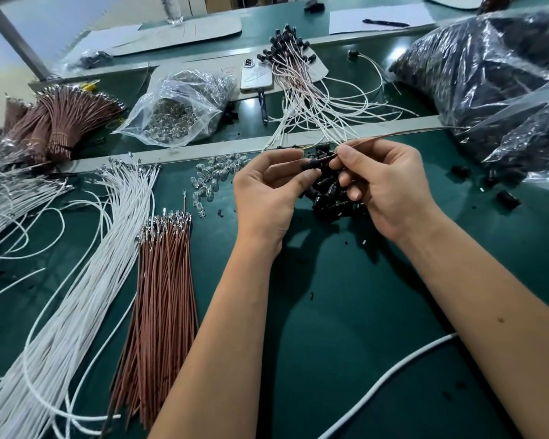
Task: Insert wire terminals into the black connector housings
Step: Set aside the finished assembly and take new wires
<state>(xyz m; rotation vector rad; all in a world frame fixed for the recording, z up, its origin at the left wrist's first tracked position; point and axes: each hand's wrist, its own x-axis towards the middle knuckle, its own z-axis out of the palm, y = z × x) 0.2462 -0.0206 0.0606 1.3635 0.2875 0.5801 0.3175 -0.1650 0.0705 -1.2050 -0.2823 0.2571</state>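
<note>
Our left hand point(267, 188) pinches 1 black housing point(313, 164); our right hand point(384, 182) pinches a brown wire point(393, 137) entering it. Beyond our fingertips, a clear bag point(178, 106) holds small bulbs.

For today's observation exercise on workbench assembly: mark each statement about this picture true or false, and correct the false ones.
1. The left hand holds a black connector housing. True.
2. The right hand pinches a white wire. False: it pinches a brown wire.
3. A phone lies on the bench. True.
4. The loose brown wires lie to the right of both hands. False: they lie to the left.
</note>
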